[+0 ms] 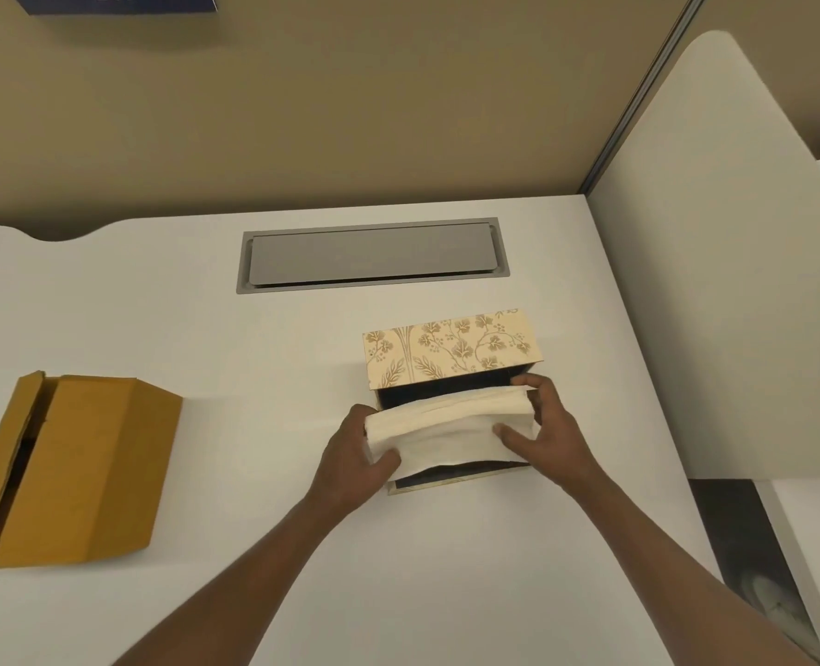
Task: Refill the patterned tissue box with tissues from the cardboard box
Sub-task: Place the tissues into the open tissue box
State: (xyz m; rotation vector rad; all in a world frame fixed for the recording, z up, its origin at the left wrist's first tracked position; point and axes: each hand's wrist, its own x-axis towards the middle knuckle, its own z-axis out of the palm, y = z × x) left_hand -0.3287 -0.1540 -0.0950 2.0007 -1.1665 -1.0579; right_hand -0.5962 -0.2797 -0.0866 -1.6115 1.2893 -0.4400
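Observation:
The patterned tissue box (451, 350) stands on the white desk right of centre, beige with a brown leaf print, its dark inside open toward me. A folded stack of white tissues (446, 425) is held over that opening, partly covering it. My left hand (355, 461) grips the stack's left end. My right hand (545, 432) grips its right end, fingers curled over the top edge. The brown cardboard box (86, 463) lies on the desk at far left, its flaps ajar along a dark gap; what is inside cannot be seen.
A grey cable hatch (374, 254) is set into the white desk (254, 377) behind the patterned box. A white side partition (715, 281) rises on the right, a tan wall panel at the back. The floor shows at lower right past the desk edge.

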